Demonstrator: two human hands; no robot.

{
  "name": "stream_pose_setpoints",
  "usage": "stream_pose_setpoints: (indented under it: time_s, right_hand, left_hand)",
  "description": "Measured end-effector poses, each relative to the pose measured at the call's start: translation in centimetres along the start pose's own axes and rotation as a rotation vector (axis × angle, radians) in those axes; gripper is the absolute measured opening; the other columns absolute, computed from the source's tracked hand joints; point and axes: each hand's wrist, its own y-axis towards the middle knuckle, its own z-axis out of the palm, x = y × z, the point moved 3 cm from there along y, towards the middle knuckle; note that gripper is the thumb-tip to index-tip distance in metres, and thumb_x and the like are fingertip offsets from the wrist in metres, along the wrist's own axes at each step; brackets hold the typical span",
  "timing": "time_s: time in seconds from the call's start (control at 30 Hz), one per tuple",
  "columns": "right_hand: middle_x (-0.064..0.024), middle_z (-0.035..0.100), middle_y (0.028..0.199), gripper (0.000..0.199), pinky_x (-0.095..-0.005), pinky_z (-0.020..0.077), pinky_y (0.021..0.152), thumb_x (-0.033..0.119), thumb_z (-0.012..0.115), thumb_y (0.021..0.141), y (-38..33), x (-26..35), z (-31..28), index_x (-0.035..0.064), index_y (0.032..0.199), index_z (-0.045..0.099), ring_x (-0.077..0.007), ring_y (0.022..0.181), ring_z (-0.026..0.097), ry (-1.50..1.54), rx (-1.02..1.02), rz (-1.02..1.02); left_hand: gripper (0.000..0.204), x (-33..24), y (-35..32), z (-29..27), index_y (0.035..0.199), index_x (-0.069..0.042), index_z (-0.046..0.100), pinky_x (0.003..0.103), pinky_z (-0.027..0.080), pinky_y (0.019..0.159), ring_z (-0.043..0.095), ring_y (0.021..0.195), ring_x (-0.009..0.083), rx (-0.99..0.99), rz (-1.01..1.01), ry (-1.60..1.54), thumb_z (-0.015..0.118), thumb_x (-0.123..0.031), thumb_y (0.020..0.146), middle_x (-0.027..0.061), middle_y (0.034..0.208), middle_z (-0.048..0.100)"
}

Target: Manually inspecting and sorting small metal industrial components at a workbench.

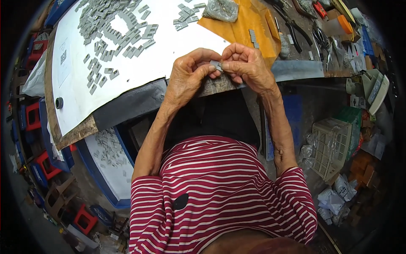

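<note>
Between my two hands, at the near edge of the workbench, is a small grey rectangular piece [216, 65]. My left hand [192, 70] pinches it from the left with thumb and fingers. From the right, the thumb and forefinger of my right hand [247, 65] close on its other end. Whether a smaller part sits between my right fingertips is too small to tell. Many similar grey pieces [112, 36] lie heaped and scattered on the white sheet [139, 72] to the left. A smaller cluster of grey pieces [184, 17] lies beyond my hands.
A yellow-brown envelope [264, 36] bears a clear bag of small metal parts [220, 9] and a short row of grey pieces [253, 39]. Pliers [296, 31] lie at the right. Below the bench's left side stands a blue tray [122, 202]; a plastic crate [332, 148] is at right.
</note>
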Motion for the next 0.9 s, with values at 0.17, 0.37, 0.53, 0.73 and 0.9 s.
stream_pose_setpoints:
  time_s: [0.17, 0.37, 0.53, 0.73, 0.9]
  right_hand:
    - [-0.0025, 0.054, 0.064, 0.017, -0.0148, 0.0361, 0.04, 0.002, 0.061, 0.075, 0.08, 0.0, -0.16, -0.0027, 0.089, 0.052, -0.004, 0.048, 0.047, 0.002, 0.034, 0.021]
    - [-0.0029, 0.054, 0.068, 0.022, -0.0131, 0.0339, 0.039, 0.004, 0.063, 0.076, 0.1, -0.06, -0.12, -0.0024, 0.092, 0.051, -0.0022, 0.048, 0.045, -0.069, 0.088, 0.011]
    - [-0.0014, 0.054, 0.068, 0.016, -0.0137, 0.0333, 0.039, 0.004, 0.062, 0.076, -0.19, -0.12, 0.3, -0.0019, 0.089, 0.053, -0.0022, 0.048, 0.045, -0.096, -0.031, -0.006]
    - [-0.0047, 0.058, 0.067, 0.015, -0.015, 0.0345, 0.038, 0.002, 0.061, 0.075, -0.35, -0.03, 0.57, -0.0025, 0.087, 0.053, -0.0042, 0.049, 0.05, -0.118, -0.112, -0.04]
    - [-0.0028, 0.056, 0.065, 0.014, -0.0146, 0.0347, 0.038, 0.003, 0.062, 0.075, -0.11, -0.09, 0.26, -0.0015, 0.086, 0.054, -0.0033, 0.048, 0.048, -0.066, -0.069, -0.047]
  left_hand:
    - [0.018, -0.06, 0.15, -0.06, 0.097, 0.005, 0.058, 0.022, 0.05, 0.065, 0.06, 0.071, 0.0111, 0.029, 0.017, -0.005, 0.049, 0.005, 0.081, 0.0075, 0.084, 0.061]
    - [0.018, 0.05, 0.13, -0.05, 0.097, 0.004, 0.058, 0.022, 0.05, 0.065, 0.06, 0.071, 0.0111, 0.048, 0.013, 0.026, 0.049, 0.005, 0.081, 0.0075, 0.083, 0.061]
    - [0.017, 0.22, -0.05, 0.02, 0.096, 0.004, 0.058, 0.022, 0.05, 0.065, 0.06, 0.071, 0.0111, 0.016, -0.004, 0.006, 0.05, 0.005, 0.081, 0.0078, 0.082, 0.061]
    - [0.017, 0.08, 0.05, 0.51, 0.096, 0.004, 0.059, 0.022, 0.051, 0.065, 0.061, 0.071, 0.0117, -0.025, 0.027, 0.048, 0.05, 0.005, 0.081, 0.008, 0.082, 0.062]
    - [0.019, -0.32, 0.02, 0.39, 0.098, 0.002, 0.059, 0.023, 0.052, 0.065, 0.062, 0.072, 0.0131, -0.029, 0.078, 0.153, 0.055, 0.003, 0.08, 0.0099, 0.082, 0.063]
